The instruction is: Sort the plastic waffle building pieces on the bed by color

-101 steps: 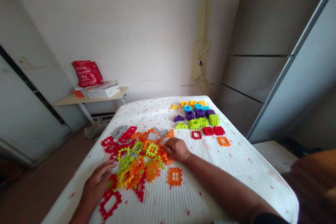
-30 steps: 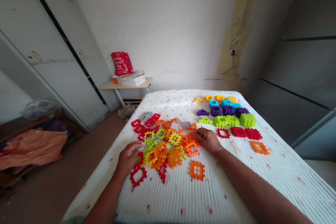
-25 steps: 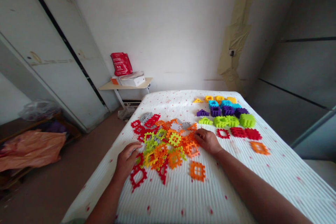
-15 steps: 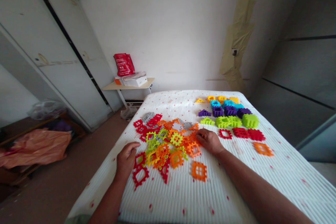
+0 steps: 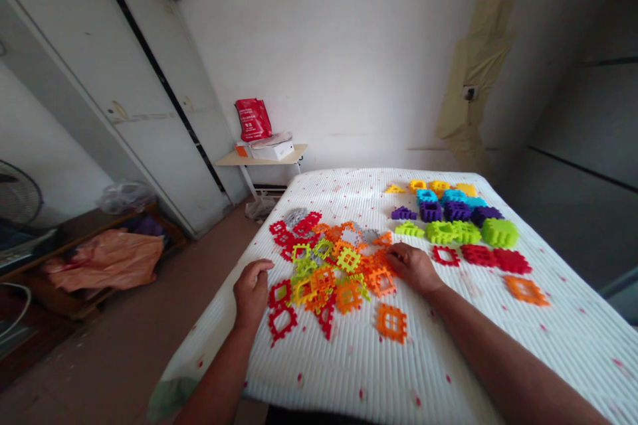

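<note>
A loose pile of flat, notched plastic building pieces lies on the bed, with orange window-like pieces [image 5: 383, 281], lime green pieces [image 5: 348, 259], red frames [image 5: 282, 323] and grey ones [image 5: 350, 236]. Left of this pile, my left hand [image 5: 250, 292] hovers or rests with its fingers curled; no piece shows in it. My right hand [image 5: 413, 267] is at the pile's right edge, its fingers closed at an orange piece [image 5: 385, 256] that they partly hide. One orange square [image 5: 391, 323] lies apart at the front.
Sorted rows stand at the right: yellow [image 5: 439, 187], light blue [image 5: 454, 196], purple [image 5: 457, 211], lime [image 5: 500, 232] and red stacks [image 5: 512, 260], with an orange frame [image 5: 526, 290] in front. A small table [image 5: 259, 157] with a red bag [image 5: 253, 119] stands beyond the bed [image 5: 343, 378].
The camera has turned slightly left, so everything sits further right in view. Both hands keep nearly the same places beside the pile, and the pieces look unmoved.
</note>
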`<action>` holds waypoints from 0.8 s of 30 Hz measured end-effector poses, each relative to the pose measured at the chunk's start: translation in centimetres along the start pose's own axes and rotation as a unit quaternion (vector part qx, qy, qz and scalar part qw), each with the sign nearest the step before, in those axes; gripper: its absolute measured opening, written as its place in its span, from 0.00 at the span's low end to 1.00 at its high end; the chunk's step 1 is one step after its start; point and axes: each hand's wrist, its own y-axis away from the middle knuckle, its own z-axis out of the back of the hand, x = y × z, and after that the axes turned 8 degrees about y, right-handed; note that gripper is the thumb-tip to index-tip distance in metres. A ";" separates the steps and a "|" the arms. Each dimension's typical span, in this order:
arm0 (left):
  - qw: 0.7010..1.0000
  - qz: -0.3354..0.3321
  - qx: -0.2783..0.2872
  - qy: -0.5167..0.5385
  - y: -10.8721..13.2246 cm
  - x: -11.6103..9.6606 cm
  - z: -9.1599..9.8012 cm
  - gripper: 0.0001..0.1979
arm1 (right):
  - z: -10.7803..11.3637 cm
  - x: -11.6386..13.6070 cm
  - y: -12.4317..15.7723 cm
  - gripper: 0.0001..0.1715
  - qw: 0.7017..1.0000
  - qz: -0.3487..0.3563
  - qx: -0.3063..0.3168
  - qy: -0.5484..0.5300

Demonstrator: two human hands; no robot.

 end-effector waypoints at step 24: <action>0.951 -0.130 0.195 -0.201 3.7 -7.5 -5.5 0.12 | 0.3 0.3 0.0 0.14 1.000 0.002 0.002 0.011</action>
